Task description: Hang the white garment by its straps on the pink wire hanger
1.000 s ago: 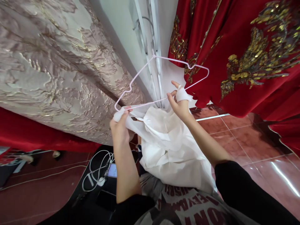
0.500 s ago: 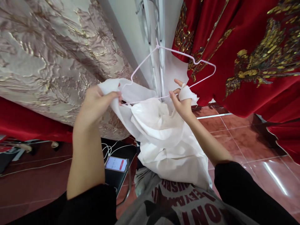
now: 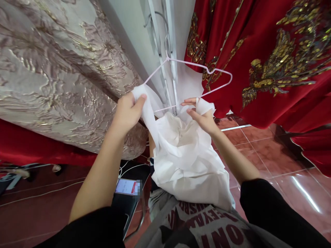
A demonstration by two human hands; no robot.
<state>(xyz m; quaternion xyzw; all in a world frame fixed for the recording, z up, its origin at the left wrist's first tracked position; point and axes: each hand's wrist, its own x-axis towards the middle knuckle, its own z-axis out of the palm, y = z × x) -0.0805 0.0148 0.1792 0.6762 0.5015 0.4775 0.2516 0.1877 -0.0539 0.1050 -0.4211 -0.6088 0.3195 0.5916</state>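
A pale pink wire hanger [image 3: 196, 64] hangs from a metal hook ahead of me. My left hand [image 3: 130, 108] pinches the strap-like edge of a white sheer garment [image 3: 191, 165], with the thumb on top, at the hanger's left shoulder. The cloth covers that end of the hanger. My right hand [image 3: 200, 115] is put through another loop of the garment, which lies round the back of the hand. Its fingers stretch left near the hanger's lower bar, the thumb apart from them. The garment's body bunches below the hanger and falls towards my lap.
Left hangs a pale pink-and-gold textured fabric [image 3: 77, 69]; right, a red gown [image 3: 227, 89] with gold sequins. White metal rails [image 3: 173, 62] stand behind the hanger. A phone [image 3: 126, 186] with white cables lies on a black chair [image 3: 126, 203]. The floor [image 3: 271, 151] is red tile.
My left hand has moved right and slightly up, bringing the cloth over the hanger's left end. My right hand's fingers have moved slightly left. The view has shifted a little.
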